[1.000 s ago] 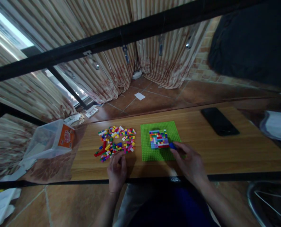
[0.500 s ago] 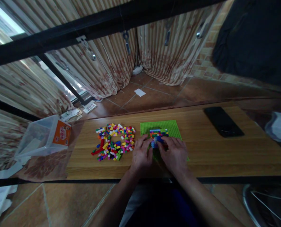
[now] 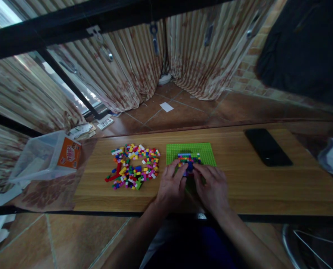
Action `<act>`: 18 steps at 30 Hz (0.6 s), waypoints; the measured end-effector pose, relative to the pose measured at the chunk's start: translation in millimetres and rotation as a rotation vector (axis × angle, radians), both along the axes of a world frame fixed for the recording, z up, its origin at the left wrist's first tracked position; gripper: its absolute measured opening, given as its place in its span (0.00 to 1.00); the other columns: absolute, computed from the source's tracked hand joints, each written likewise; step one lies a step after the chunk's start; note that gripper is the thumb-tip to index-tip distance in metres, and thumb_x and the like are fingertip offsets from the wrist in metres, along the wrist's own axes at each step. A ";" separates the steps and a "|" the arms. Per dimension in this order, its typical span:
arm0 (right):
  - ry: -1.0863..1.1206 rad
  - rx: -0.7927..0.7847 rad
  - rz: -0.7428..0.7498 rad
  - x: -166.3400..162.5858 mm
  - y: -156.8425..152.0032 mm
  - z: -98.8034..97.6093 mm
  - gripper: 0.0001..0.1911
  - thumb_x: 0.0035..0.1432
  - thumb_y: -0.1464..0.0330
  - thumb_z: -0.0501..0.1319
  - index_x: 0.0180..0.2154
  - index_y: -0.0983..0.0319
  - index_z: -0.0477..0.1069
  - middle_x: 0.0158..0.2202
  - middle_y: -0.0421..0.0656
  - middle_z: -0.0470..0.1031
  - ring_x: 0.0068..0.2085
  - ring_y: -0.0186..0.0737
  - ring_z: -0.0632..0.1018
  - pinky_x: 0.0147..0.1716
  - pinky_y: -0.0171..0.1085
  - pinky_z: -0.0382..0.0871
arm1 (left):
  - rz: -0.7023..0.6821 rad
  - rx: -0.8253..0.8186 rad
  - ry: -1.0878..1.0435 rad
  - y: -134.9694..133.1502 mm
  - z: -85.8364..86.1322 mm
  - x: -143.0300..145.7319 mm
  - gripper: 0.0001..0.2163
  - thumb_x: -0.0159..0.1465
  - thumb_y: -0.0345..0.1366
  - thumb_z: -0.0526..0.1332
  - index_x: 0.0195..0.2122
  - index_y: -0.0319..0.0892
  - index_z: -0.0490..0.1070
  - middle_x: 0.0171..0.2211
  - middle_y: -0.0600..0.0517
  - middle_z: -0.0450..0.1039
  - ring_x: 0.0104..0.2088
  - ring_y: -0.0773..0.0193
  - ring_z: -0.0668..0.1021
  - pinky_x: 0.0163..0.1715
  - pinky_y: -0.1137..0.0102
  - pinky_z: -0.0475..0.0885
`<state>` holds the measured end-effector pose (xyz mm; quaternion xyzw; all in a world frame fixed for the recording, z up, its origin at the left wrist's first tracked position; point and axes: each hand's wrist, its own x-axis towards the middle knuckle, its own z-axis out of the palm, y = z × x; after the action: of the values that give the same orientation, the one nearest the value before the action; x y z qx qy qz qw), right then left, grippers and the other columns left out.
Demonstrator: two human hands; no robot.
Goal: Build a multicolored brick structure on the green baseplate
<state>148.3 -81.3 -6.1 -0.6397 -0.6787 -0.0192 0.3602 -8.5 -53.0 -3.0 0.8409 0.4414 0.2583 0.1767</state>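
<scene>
A green baseplate (image 3: 204, 151) lies on the wooden table (image 3: 253, 183), with a multicoloured block of small bricks (image 3: 188, 158) built on it. My left hand (image 3: 172, 186) and my right hand (image 3: 211, 185) rest side by side on the plate's near half. Their fingertips meet over the near edge of the brick block, where a blue brick (image 3: 189, 167) shows between them. Both hands have their fingers curled down onto the bricks. A loose pile of small coloured bricks (image 3: 133, 166) lies to the left of the plate.
A black phone (image 3: 268, 147) lies on the table at the far right. A clear plastic tub with an orange label (image 3: 47, 157) stands off the table's left end. Striped curtains and a black bar are beyond.
My left hand came from beside the brick pile to the baseplate. My right hand brought a blue brick from the plate's right side onto the block's near edge. The view tilted slightly.
</scene>
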 end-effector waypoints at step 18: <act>-0.223 -0.079 0.040 7.0 -3.9 -1.6 0.17 0.64 0.73 0.52 0.47 0.60 0.76 0.40 0.47 0.76 0.42 0.43 0.70 0.41 0.41 0.60 | -0.001 0.072 0.151 -1.5 -6.8 5.7 0.23 0.64 0.31 0.53 0.62 0.44 0.62 0.63 0.39 0.59 0.57 0.47 0.68 0.53 0.53 0.66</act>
<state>155.4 -85.1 -7.8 -0.6337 -0.7273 -0.0560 0.2573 -2.8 -54.4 -9.8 0.8639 0.4437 0.2098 0.1130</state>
